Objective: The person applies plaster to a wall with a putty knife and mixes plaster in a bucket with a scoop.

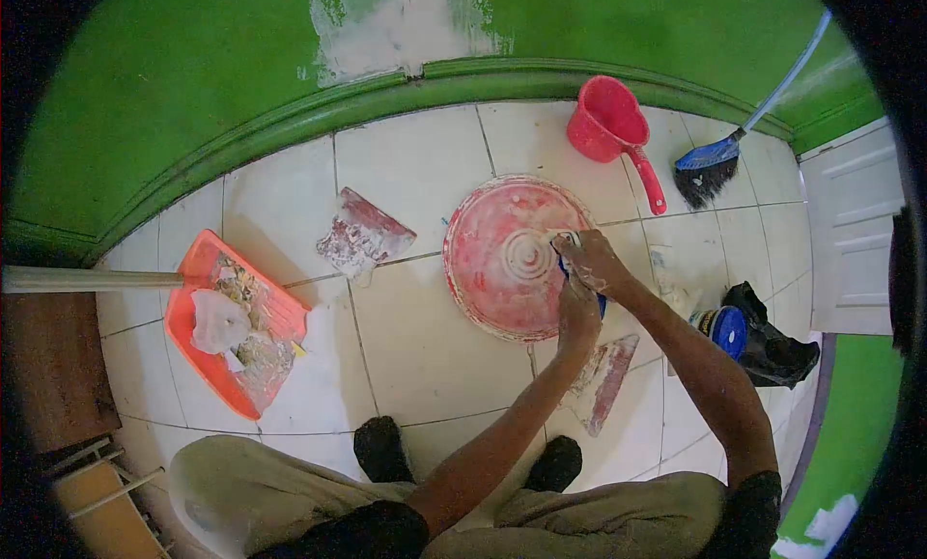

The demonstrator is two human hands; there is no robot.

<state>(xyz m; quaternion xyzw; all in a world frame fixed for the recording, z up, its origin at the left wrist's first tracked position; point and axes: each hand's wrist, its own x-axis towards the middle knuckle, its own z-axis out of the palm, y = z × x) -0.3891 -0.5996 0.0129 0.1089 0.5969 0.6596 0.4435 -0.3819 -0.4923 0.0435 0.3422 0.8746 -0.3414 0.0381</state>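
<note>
A round red lid (492, 269) smeared with white paste lies on the tiled floor before me. Over its right edge my two hands meet around a small blue item (603, 303), mostly hidden by the fingers. My left hand (579, 313) is closed on it from below, and my right hand (591, 258), spotted with white, is closed at its top. A paste-covered scraper (365, 231) lies left of the lid. Another dark red, paste-smeared piece (606, 380) lies below my hands.
An orange dustpan (290, 313) with debris sits at the left. A pink dipper (603, 125) and a blue broom (710, 163) are near the green wall. At the right are a blue-lidded can (729, 332) and a black bag (782, 351).
</note>
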